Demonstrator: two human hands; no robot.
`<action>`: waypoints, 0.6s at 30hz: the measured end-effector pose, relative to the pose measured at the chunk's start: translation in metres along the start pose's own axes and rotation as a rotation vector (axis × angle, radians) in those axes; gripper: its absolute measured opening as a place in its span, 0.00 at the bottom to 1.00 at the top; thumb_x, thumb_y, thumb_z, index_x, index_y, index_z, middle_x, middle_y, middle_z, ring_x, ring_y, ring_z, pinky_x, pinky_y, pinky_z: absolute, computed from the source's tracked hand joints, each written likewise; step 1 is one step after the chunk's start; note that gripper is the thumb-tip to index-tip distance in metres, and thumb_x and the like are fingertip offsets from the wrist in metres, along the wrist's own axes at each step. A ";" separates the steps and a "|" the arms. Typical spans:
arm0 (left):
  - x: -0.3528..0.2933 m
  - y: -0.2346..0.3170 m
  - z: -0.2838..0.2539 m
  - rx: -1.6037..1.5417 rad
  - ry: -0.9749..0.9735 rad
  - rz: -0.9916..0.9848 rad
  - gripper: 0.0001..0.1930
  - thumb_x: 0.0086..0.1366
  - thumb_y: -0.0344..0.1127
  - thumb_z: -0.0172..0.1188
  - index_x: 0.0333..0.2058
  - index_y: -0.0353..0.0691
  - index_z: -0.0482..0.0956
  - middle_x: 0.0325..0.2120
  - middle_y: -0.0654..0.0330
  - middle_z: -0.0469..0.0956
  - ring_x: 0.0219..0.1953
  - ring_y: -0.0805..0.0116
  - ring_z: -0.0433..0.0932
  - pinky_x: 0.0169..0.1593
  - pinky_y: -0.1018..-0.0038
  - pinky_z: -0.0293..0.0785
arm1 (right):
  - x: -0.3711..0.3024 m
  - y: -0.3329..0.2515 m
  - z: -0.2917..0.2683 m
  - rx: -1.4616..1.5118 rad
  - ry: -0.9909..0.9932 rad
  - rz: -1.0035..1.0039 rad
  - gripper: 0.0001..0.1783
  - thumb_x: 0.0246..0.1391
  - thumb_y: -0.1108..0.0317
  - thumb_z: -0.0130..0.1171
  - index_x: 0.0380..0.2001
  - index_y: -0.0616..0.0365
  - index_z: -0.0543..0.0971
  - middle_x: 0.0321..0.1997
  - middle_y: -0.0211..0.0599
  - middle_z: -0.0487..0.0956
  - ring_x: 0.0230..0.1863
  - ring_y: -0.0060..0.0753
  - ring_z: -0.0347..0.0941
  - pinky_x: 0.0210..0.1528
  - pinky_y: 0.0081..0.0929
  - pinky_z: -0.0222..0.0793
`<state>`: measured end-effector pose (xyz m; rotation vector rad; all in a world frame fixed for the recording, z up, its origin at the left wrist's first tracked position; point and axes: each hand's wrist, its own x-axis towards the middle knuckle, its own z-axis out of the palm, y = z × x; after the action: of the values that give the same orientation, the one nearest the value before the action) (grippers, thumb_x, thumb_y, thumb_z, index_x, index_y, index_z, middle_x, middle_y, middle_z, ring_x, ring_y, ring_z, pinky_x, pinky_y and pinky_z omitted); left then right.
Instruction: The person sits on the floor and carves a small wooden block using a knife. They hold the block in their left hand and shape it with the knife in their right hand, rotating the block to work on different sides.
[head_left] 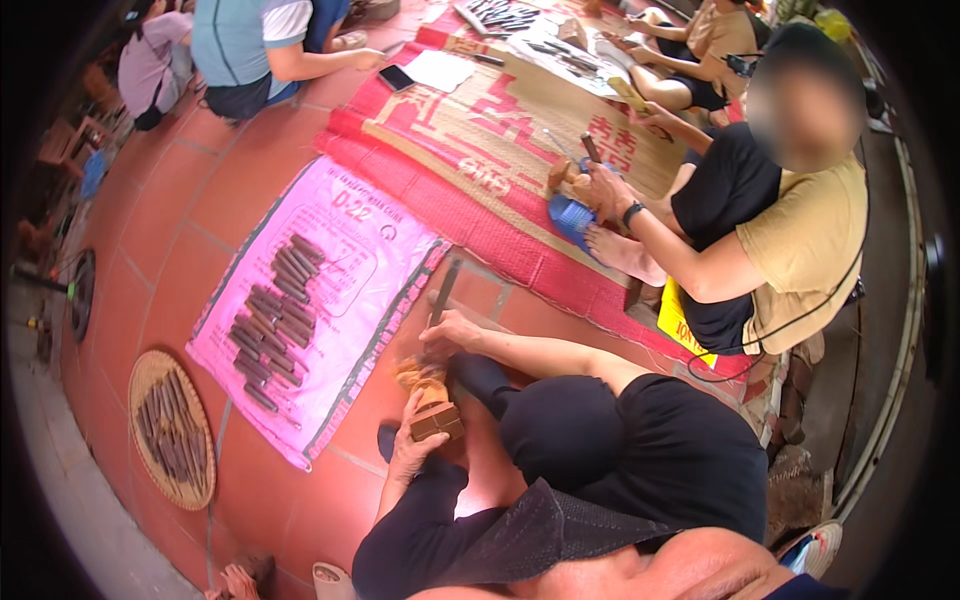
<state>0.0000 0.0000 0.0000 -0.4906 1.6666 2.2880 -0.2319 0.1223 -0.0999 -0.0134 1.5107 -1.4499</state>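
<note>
My left hand (408, 440) is closed round the square base of a small wood carving (430, 392), steadying it between my legs. The upper part of the carving is lighter and blurred. Just above it, my right hand (452, 332) grips a long, dark, flat bar-like tool (446, 290) that points away from me. The tool's lower end, by the carving, is smeared by motion, so I cannot tell whether it touches the wood.
To the left, a pink sack (345, 215) bears several dark-handled carving tools (275, 325). A round woven basket (208, 465) holds more. At the right, a person (800, 220) works on another carving (568, 182) on a red-and-tan mat (480, 130). Other people sit farther back.
</note>
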 end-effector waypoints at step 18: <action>0.003 0.003 -0.003 -0.049 0.035 -0.026 0.48 0.48 0.28 0.69 0.67 0.43 0.53 0.48 0.57 0.76 0.50 0.67 0.76 0.56 0.72 0.72 | -0.040 -0.015 0.022 -0.248 -0.119 -0.280 0.08 0.44 0.70 0.67 0.28 0.62 0.81 0.27 0.34 0.81 0.31 0.25 0.76 0.37 0.25 0.70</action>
<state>-0.0030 -0.0039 0.0002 -0.5632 1.6134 2.3197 -0.2063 0.1261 -0.0590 -0.4693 1.6278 -1.4389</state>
